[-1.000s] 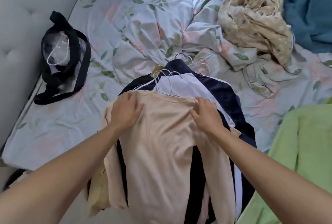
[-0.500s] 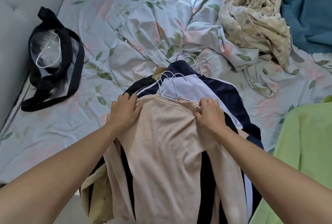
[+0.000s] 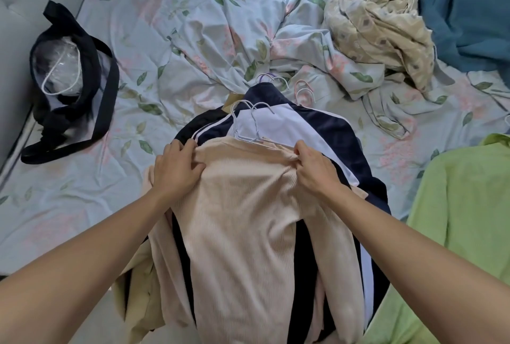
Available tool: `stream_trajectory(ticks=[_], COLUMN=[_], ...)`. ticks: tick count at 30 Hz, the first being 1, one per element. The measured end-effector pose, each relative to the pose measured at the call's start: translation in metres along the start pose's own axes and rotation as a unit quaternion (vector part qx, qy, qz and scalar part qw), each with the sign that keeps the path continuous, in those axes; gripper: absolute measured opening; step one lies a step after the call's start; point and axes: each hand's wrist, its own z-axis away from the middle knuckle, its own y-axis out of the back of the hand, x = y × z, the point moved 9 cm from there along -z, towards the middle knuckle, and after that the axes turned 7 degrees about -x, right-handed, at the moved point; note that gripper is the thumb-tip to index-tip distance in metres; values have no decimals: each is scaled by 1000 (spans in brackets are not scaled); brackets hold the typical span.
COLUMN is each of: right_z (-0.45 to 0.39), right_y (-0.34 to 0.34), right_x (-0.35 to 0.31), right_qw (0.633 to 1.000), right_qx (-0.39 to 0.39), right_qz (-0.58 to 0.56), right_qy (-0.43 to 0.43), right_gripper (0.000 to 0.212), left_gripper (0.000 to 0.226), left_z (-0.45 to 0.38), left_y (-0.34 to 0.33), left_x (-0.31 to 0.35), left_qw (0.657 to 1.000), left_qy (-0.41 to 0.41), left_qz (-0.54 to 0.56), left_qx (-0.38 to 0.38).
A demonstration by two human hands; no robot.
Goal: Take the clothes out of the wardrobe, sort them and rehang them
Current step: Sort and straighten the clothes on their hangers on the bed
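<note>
Pinching the beige ribbed top at its shoulders, left hand and right hand each grip fabric.

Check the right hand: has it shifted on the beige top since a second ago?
Yes. The right hand, earlier flat on the beige top, now pinches its shoulder fabric, slightly nearer the white hanger.

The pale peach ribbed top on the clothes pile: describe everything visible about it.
The pale peach ribbed top is a long-sleeved, finely ribbed knit. It lies flat on top of the pile, over a navy jacket with white stripes, its neckline toward the white wire hangers and its sleeves trailing toward the camera. The left hand and right hand each pinch a shoulder, bunching the fabric.
</note>
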Motion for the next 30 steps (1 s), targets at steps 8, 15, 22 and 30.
stream_trajectory(ticks=[8, 15, 22, 30], right_z=[41, 73, 128, 234], right_y=[33, 56, 135, 230], right_x=[38, 49, 23, -4], right_qw=[985, 978, 969, 956], right_qx=[101, 101, 74, 101], right_qz=[-135, -179, -234, -263], right_qy=[20, 15, 25, 76], right_gripper=[13, 15, 19, 5], left_gripper=[33, 45, 24, 25], left_z=[15, 35, 92, 215], left_y=[17, 43, 121, 242], left_x=[18, 60, 92, 152], left_qw=[995, 985, 988, 988], left_qy=[-38, -126, -112, -101], left_qz=[77, 115, 110, 113], left_qx=[50, 16, 2, 37])
